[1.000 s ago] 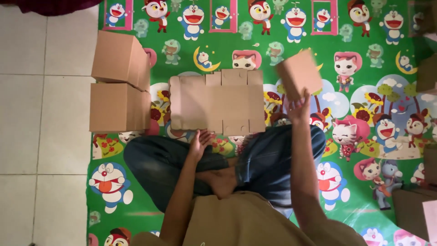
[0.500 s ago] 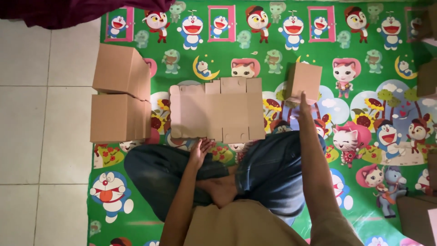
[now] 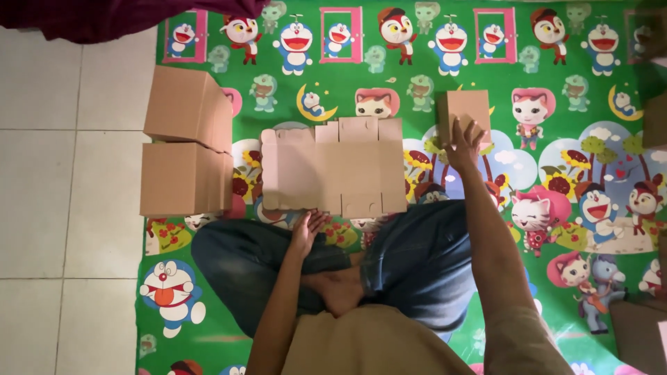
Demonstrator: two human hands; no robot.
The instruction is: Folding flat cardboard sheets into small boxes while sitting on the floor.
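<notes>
You are seated cross-legged on a green cartoon-print play mat [image 3: 417, 69] laid over a white tiled floor [image 3: 69, 173].

Largest item: the flat, unfolded cardboard blank [image 3: 333, 167] lies in front of your knees, near the mat's middle. Your left hand [image 3: 309, 229] rests at its near edge, fingers spread loosely and touching the board, gripping nothing.

Next: two assembled cardboard boxes [image 3: 184, 142] stand side by side at the mat's left edge, overhanging the tiles.

Smallest: the small folded box [image 3: 464, 114] sits on the mat just right of the blank, toward the far edge. Your right hand [image 3: 464, 142] lies on its near side, fingers apart and draped over the top face; I cannot tell whether they are clamped on it or merely resting.

Handling judgement: the small box looks light and hollow, stiff along its folded edges but liable to dent across the open panels. The surface appears matt, not slippery. Take hold across two opposite side walls near the corners, not by a loose flap.

More cardboard shows at the mat's right edge [image 3: 636, 337], partly cropped.
</notes>
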